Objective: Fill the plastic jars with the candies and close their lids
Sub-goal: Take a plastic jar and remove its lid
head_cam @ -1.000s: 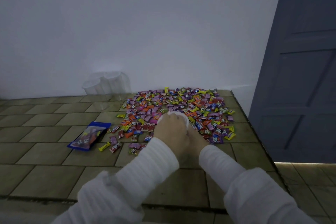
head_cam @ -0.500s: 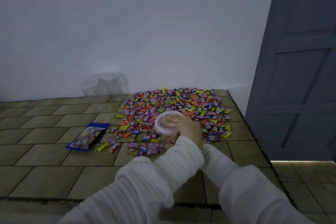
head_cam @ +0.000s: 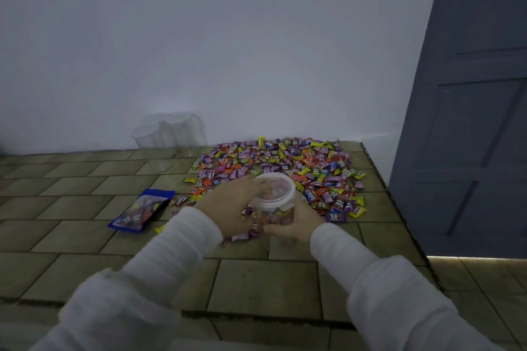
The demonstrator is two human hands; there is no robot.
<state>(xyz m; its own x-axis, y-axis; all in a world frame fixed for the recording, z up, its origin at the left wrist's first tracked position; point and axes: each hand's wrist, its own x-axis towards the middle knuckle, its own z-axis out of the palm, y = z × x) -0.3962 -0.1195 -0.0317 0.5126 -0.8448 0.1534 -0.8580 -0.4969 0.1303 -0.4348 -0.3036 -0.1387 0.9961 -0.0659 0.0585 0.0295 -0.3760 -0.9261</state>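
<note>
A raised platform [head_cam: 271, 288] of olive-brown tiles with dark grout runs along a pale wall, its right edge dropping beside a grey door. A broad spread of wrapped candies [head_cam: 288, 171] in purple, orange, yellow and red lies directly on the tiles, beginning at the held jar and reaching beyond it to the wall. A few stray candies [head_cam: 242, 235] lie just left of the grip. A flat blue candy bag [head_cam: 141, 210] rests on the tiles well to the left of the grip. Farther off, beyond and left of the grip, a cluster of empty clear jars [head_cam: 171, 134] stands against the wall.
</note>
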